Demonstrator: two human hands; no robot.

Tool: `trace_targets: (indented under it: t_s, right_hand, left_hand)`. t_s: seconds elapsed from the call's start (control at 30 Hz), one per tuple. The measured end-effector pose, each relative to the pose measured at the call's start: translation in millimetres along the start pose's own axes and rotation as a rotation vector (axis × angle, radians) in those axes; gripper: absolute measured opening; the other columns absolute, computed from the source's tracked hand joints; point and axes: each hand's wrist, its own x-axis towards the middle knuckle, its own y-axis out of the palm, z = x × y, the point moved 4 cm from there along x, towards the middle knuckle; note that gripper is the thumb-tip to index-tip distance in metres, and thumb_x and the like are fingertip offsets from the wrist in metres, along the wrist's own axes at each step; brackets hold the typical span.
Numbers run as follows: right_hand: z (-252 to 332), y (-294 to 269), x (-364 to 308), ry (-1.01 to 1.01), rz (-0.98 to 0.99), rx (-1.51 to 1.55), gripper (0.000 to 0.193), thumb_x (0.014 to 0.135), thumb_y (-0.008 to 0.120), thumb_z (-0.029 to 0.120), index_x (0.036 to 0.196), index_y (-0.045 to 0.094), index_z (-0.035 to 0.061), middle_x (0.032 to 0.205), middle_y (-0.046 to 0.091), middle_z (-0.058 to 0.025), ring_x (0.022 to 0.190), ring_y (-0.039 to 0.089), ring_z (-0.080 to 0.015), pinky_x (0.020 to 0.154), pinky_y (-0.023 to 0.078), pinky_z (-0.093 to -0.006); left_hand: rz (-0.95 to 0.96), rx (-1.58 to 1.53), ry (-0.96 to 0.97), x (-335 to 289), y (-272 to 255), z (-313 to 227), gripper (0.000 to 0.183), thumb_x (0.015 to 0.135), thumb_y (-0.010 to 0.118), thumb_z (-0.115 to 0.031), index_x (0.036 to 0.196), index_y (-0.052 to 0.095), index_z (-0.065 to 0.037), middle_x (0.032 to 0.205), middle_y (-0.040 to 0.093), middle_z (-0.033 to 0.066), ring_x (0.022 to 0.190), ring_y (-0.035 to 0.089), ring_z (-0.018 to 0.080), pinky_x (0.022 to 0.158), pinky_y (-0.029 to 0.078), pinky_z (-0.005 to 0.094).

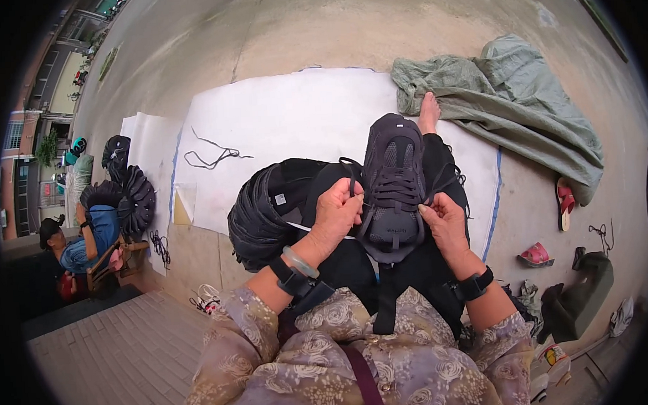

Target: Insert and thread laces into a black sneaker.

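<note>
A dark grey sneaker upper [393, 189] rests on my lap, its toe pointing away from me and black laces crossed over its front. At its left edge my left hand [336, 215] is closed in a pinch on a black shoelace [353, 174], which loops up above the fingers. On the other side my right hand [447, 227] pinches the lace near the top eyelets, beside the tongue. Against my left leg lies a stack of black shoe uppers [256, 212], nested into each other.
A white sheet [285, 118] covers the ground ahead, with a loose black lace [215, 158] on it. Green-grey cloth [506, 96] lies at the far right. Pink-red slippers [535, 255] sit to the right. Another person [90, 243] sits at the left beside more black uppers [135, 198].
</note>
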Motion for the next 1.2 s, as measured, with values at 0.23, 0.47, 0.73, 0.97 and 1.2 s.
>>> trace_targets:
  t_s: [0.23,0.47,0.73,0.97,1.2]
  right_hand:
    - [13.4,-6.8,-8.1,-0.003,-0.054,-0.296,0.023,0.081,0.067,0.013,0.067,0.053,0.0025,0.054,0.046,0.0033,0.05,0.037,-0.0038,0.045,0.031,-0.0212]
    - [49.8,49.4,-33.3,0.111,0.187,-0.106,0.012,0.088,0.056,0.012,0.085,0.058,0.0001,0.06,0.054,-0.0021,0.047,0.047,-0.0074,0.045,0.039,-0.0213]
    - [34.2,81.2,-26.8,0.291,0.177,-0.033,0.015,0.089,0.046,0.004,0.103,0.05,0.0,0.065,0.056,-0.0064,0.044,0.054,-0.0103,0.037,0.041,-0.0226]
    - [28.6,91.7,-19.3,0.301,0.068,0.047,0.012,0.089,0.048,0.003,0.1,0.052,0.0011,0.062,0.054,-0.0052,0.039,0.051,-0.0105,0.035,0.039,-0.023]
    - [26.5,93.6,-12.5,0.269,0.025,-0.007,0.005,0.087,0.049,0.002,0.087,0.053,0.0005,0.059,0.053,-0.0048,0.039,0.051,-0.0108,0.034,0.039,-0.0245]
  left_hand:
    - [-0.046,0.138,0.146,3.5,-0.9,9.7,0.004,0.085,0.052,-0.006,0.089,0.051,-0.004,0.062,0.051,-0.0026,0.051,0.046,0.0036,0.046,0.038,0.0194]
    - [-0.114,0.357,0.388,6.2,0.3,7.8,0.009,0.081,0.051,-0.002,0.091,0.051,-0.002,0.06,0.051,0.001,0.05,0.049,0.008,0.048,0.041,0.0237]
    - [-0.077,0.416,0.372,11.2,1.0,6.6,0.016,0.076,0.058,-0.005,0.091,0.051,-0.003,0.058,0.05,0.0068,0.05,0.047,0.0171,0.051,0.041,0.0308]
    - [0.024,0.513,0.285,25.0,-0.6,11.6,0.017,0.077,0.058,-0.008,0.09,0.049,-0.002,0.064,0.055,0.0097,0.059,0.055,0.0235,0.056,0.043,0.036]
    - [0.025,0.806,0.327,16.8,8.6,7.8,0.019,0.08,0.052,-0.015,0.094,0.044,-0.004,0.073,0.059,0.0213,0.076,0.057,0.0421,0.065,0.043,0.0494]
